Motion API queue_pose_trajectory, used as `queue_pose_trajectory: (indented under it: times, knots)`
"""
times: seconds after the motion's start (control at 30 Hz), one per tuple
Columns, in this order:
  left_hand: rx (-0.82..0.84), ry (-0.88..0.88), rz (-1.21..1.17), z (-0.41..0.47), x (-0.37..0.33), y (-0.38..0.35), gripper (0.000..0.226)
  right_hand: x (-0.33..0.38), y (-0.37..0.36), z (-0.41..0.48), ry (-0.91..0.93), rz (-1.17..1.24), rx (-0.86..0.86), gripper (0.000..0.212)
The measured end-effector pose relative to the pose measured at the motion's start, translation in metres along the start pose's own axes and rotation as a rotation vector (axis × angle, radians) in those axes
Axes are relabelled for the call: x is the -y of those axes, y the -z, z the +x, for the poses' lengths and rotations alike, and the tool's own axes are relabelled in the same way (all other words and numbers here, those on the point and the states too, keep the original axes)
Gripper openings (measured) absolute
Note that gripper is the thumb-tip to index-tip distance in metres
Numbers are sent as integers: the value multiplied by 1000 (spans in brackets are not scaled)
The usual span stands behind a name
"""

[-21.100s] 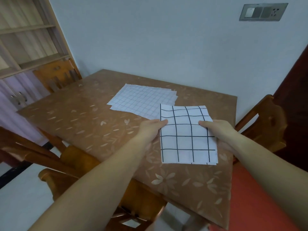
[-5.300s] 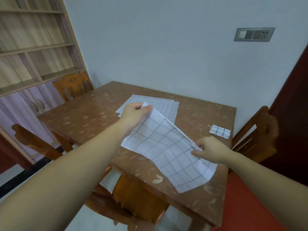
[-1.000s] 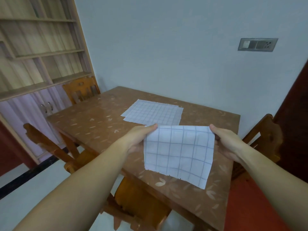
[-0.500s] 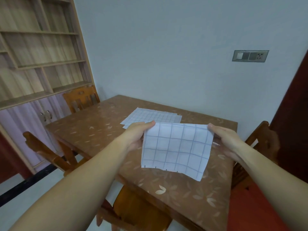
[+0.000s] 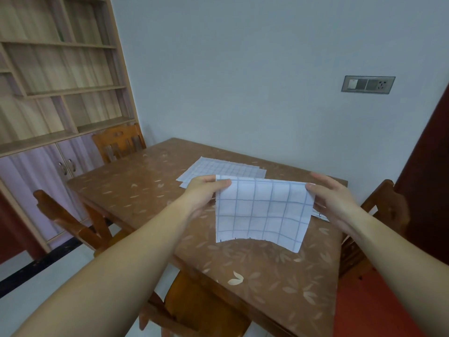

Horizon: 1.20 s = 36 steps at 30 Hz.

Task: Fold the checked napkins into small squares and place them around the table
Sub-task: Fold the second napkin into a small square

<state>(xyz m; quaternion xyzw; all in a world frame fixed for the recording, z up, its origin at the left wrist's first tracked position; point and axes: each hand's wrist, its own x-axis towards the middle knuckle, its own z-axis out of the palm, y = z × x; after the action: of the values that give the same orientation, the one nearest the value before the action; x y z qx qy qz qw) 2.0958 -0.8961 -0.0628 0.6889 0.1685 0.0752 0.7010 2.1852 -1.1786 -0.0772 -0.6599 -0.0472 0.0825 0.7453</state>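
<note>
Centre frame, a checked napkin (image 5: 262, 212) hangs over the desk (image 5: 145, 190); the left hand (image 5: 206, 194) and right hand (image 5: 334, 199) pinch its top corners; align edges squarely before creasing.

A brown tabletop (image 5: 267, 276) printed with pale leaves is set against a plain grey-blue wall (image 5: 243, 69), on which a switch-and-socket plate (image 5: 368, 84) is mounted. Wooden chairs (image 5: 119, 142) are drawn up to it. Open wooden shelves (image 5: 60, 69) over cabinet doors (image 5: 48, 178) are seen at the left, above a pale floor (image 5: 48, 276).
</note>
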Motion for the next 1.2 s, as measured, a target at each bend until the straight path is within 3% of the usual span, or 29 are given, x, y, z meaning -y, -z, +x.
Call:
queue_pose_trajectory:
  times: [0.13, 0.33, 0.5, 0.67, 0.77, 0.83, 0.97, 1.07, 1.2]
  knots:
    - [-64, -13, -36, 4, -1, 6, 40, 3, 1, 4, 49, -43, 11, 22]
    - [-131, -55, -45, -1, -13, 11, 21, 14, 3, 0, 158, -377, 30, 18]
    - [-209, -197, 77, -6, -23, 12, 18, 22, -3, -5, 258, -608, -46, 11]
    - [-199, -321, 84, -10, -29, 13, 20, 26, 0, -8, 264, -589, -46, 11]
    - [-189, -356, 52, -13, -31, 12, 20, 32, -1, -11, 197, -324, -5, 7]
    - [-195, -349, 49, -13, -30, 11, 21, 36, -4, -14, 150, -203, 55, 11]
    - [-259, -212, 85, -12, -29, 11, 20, 43, -15, -19, 185, -225, 33, 12]
    - [-196, -121, 202, -15, -28, 16, 28, 52, -24, -27, 271, -362, 27, 12]
    - [73, -270, 546, -25, -26, 3, 46, 58, -44, -35, 340, -594, 143, 10]
